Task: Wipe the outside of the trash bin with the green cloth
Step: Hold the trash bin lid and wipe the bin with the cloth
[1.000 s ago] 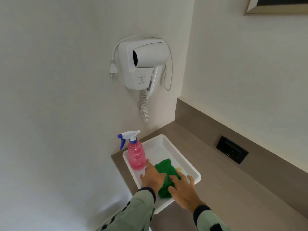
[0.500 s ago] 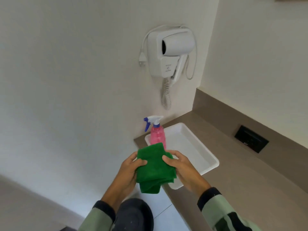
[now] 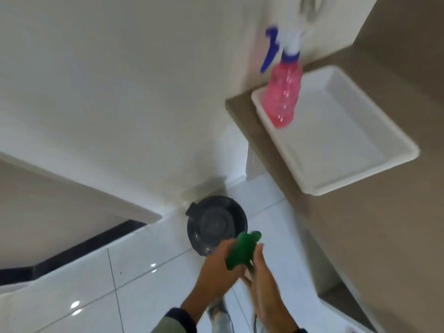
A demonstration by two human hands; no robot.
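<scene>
A round dark grey trash bin point(image 3: 213, 223) with a closed lid stands on the white tiled floor against the wall, left of the counter. The green cloth point(image 3: 242, 249) is bunched between both hands, just above the bin's near right rim. My left hand point(image 3: 216, 272) grips the cloth's left side. My right hand point(image 3: 262, 282) holds its right side. The frame is blurred by motion.
A brown counter point(image 3: 360, 236) runs along the right, with a white tray point(image 3: 348, 140) on its corner and a pink spray bottle point(image 3: 283, 94) standing in the tray. A white ledge point(image 3: 79, 191) and a black floor strip point(image 3: 72, 253) lie left. A foot point(image 3: 219, 313) shows below my hands.
Both hands lifted the green cloth out of the tray and brought it down over the bin. The view swung from the wall and counter down to the floor.
</scene>
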